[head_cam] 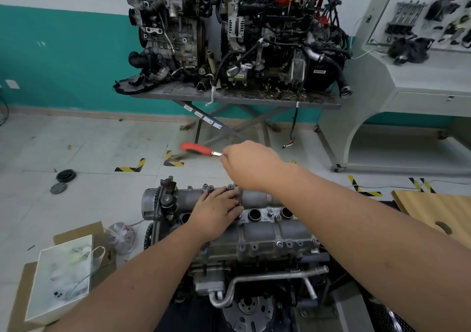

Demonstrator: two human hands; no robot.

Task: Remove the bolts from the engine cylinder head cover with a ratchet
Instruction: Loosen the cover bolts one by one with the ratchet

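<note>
Grey cast aluminium cylinder head cover [257, 232] sits lower centre of frame. Right hand [251, 164] gripping red-handled ratchet [197, 149] at its head, handle sticking out left. Left hand [216, 214] flat on cover, fingers straight, steadying. Tip, I reckon: keep socket square on bolt, short swings, don't let it cam off.

The ratchet [197, 149] handle is red. The engine cover [265, 232] is grey. Far off, the wall [63, 59] is green, and floor tape [130, 166] has yellow-black stripes.

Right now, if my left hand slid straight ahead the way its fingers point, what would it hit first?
Probably the ratchet's extension shaft standing on the cylinder head cover, just past the left hand; its fingertips may already touch it, depth unclear.
</note>
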